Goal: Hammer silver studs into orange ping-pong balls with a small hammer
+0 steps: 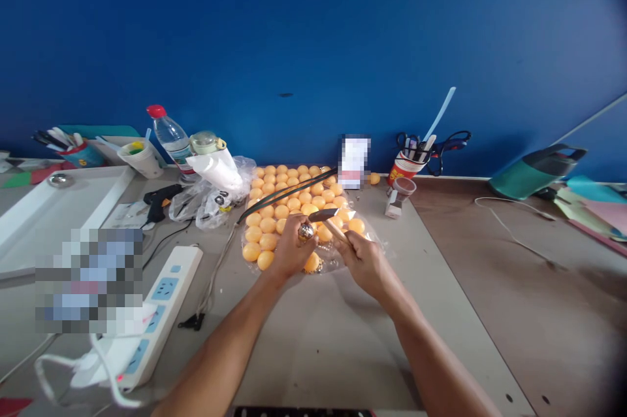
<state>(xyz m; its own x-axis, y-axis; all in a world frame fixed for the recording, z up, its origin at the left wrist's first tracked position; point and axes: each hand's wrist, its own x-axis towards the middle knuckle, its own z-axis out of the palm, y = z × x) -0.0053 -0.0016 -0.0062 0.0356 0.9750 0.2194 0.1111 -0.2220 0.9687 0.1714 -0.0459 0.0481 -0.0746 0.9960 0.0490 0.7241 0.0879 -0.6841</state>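
My left hand is closed around a small shiny round metallic piece, its upper face showing between thumb and fingers. In my right hand is a small hammer, gripped by its pale wooden handle. The dark hammer head is just above and to the right of the metallic piece; whether they touch I cannot tell. Both hands are over the near edge of a clear plastic bag of orange balls, which look like ping-pong balls. A dark flat strap lies slantwise across the bag.
At left are a white power strip, a white tray, a black glue gun and a plastic bottle. Behind the balls stands a partly blurred phone. A red cup of tools and a green bottle are to the right.
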